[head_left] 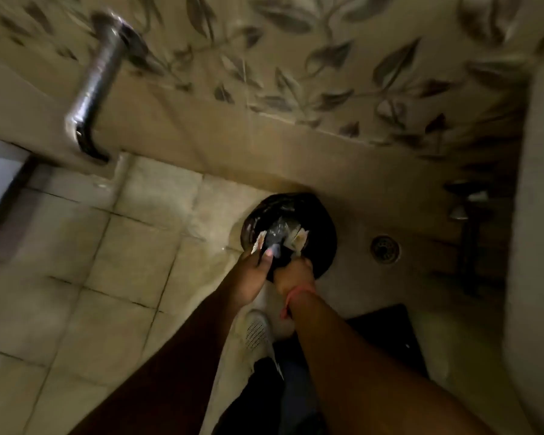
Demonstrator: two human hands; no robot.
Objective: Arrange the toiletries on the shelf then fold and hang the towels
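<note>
Both hands are held low over a round bin lined with a black bag (pixel 291 229) on the tiled floor, just far of them, against the wall. The left hand (pixel 248 279) and right hand (pixel 294 274) are closed together on a dark, blurred item (pixel 278 257), not identifiable, directly above the bin's near rim. No toiletries, shelf or towels are seen; the chrome pipe (pixel 96 86) lies far left.

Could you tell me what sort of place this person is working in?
Most likely a bathroom: a tiled floor with a round drain, a leaf-patterned tiled wall, and a chrome pipe under what may be a basin.
</note>
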